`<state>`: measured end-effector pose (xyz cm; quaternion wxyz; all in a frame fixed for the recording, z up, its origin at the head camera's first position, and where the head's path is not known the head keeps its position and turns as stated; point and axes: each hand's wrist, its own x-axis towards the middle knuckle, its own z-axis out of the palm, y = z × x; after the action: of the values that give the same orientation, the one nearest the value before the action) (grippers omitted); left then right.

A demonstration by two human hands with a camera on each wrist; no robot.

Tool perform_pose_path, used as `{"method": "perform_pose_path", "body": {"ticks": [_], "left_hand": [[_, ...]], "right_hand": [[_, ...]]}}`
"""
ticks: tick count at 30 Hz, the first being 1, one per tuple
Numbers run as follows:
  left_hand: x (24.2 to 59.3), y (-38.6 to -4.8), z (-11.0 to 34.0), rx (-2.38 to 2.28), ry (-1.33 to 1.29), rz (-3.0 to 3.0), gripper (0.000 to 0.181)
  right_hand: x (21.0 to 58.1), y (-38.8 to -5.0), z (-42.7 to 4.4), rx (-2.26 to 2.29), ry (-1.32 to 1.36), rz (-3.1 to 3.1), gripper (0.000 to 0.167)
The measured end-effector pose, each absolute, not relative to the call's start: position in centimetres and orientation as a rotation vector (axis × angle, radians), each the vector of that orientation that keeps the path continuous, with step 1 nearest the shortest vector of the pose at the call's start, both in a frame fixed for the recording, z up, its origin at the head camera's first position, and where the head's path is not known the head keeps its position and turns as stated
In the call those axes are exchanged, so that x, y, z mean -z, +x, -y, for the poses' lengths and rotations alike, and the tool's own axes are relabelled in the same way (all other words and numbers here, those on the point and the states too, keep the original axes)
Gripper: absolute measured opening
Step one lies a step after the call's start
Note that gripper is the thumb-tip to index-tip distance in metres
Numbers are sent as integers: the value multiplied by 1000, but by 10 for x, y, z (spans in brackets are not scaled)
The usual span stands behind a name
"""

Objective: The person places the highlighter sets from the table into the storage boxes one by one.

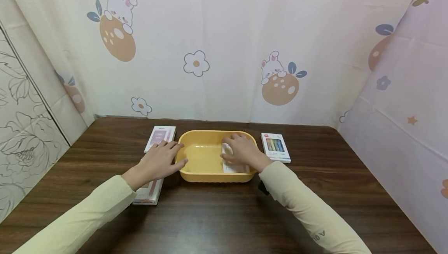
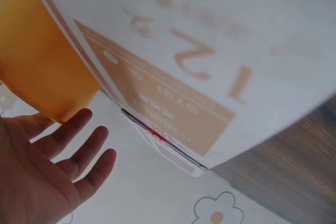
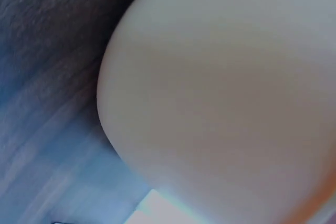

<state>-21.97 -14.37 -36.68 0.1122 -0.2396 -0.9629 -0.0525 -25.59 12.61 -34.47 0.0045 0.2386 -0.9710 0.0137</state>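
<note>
A yellow plastic tray point(image 1: 203, 177) stands between the two hands on the table. Inside its right end lies a flat white box point(image 1: 235, 169) with a printed front, partly covered by my right hand point(image 1: 242, 150). That hand holds the box with bent fingers and thumb. At the tray's left rim, my left hand point(image 1: 157, 160) has its fingers spread, the fingertips at the edge. In the left wrist view, the left hand point(image 2: 44, 169) is relaxed beside the orange-looking tray point(image 2: 47, 51). The right wrist view shows mostly a blurred pale surface, with no fingers visible.
Right of the tray lies a white box with colourful sticks point(image 1: 275, 148) behind its window. White boxes point(image 1: 148, 195) lie under the left forearm, and a pink-and-white box point(image 1: 161, 135) sits behind the left hand. A printed curtain point(image 1: 224, 90) hangs along the table's back edge.
</note>
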Motion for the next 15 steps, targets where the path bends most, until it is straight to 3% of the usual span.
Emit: {"method": "perform_pose_path", "body": {"ticks": [15], "left_hand": [[366,-220,143,159,-702,2821,57]], "right_hand": [[334,-258,-139,-65,700,2988,53]]}}
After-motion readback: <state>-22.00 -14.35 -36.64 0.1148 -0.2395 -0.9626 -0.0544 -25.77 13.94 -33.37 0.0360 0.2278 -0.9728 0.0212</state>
